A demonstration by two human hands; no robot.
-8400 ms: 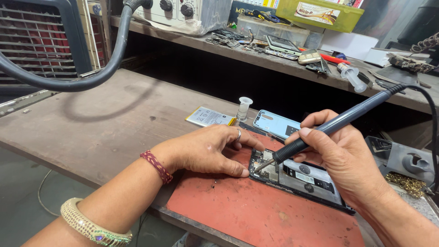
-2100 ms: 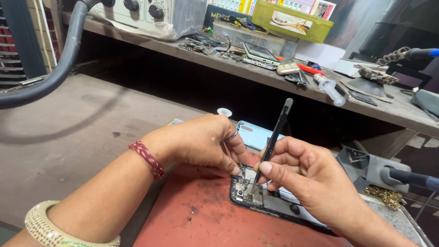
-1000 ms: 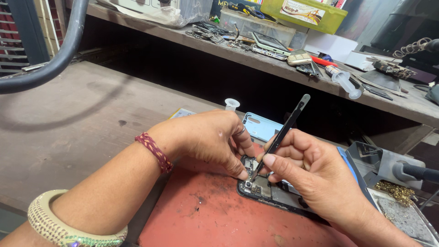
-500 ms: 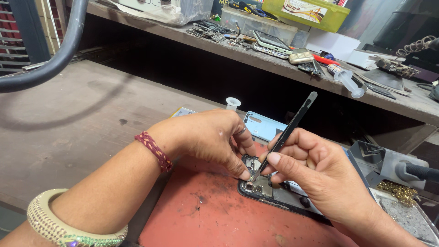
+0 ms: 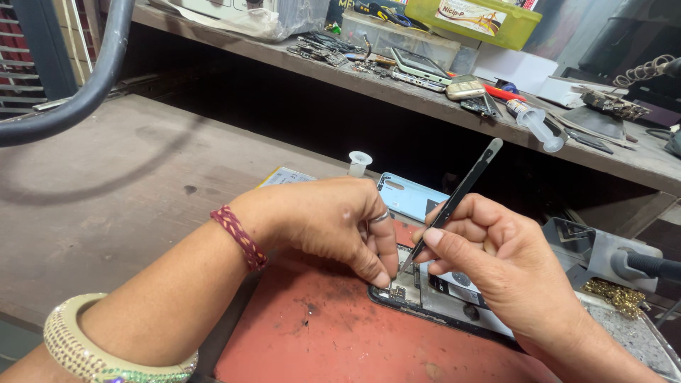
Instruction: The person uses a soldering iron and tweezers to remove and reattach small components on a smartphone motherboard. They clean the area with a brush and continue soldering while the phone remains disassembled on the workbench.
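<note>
Left hand (image 5: pixel 333 227): palm down, fingers curled — fingertips (image 5: pixel 379 273) press on the top-left corner of the opened phone (image 5: pixel 433 298). Holds nothing; it pins the phone.
Right hand (image 5: pixel 496 259): grip closed around thin dark tweezers (image 5: pixel 454 202), thumb & forefinger pinching low on the shaft. Can't tell if the tips have anything in them — too small.
Tweezers axis: slants from upper right, back end in the air, down-left to the tips, which land just beside the left fingertips at the phone's top edge.
Key relation: work spot lies below & left of the right-hand grip, between both hands; left fingertips are nearer, touching the phone right there.
Phone: back off, dark frame, insides showing — small board parts at the top end, pale areas lower. Long axis runs from centre down toward the right, partly under the right hand.
Where: lies flat on a red mat (image 5: pixel 340 340), scorched & speckled, on the wooden desk (image 5: pixel 128 191).
Nearby: pale blue back cover (image 5: pixel 411 195) just behind the hands, small white cap (image 5: pixel 360 162) beside it.
Shelf (image 5: pixel 397 78) behind: cluttered w/ phone parts, a syringe (image 5: pixel 535 124), a yellow-green box (image 5: pixel 482 18).
</note>
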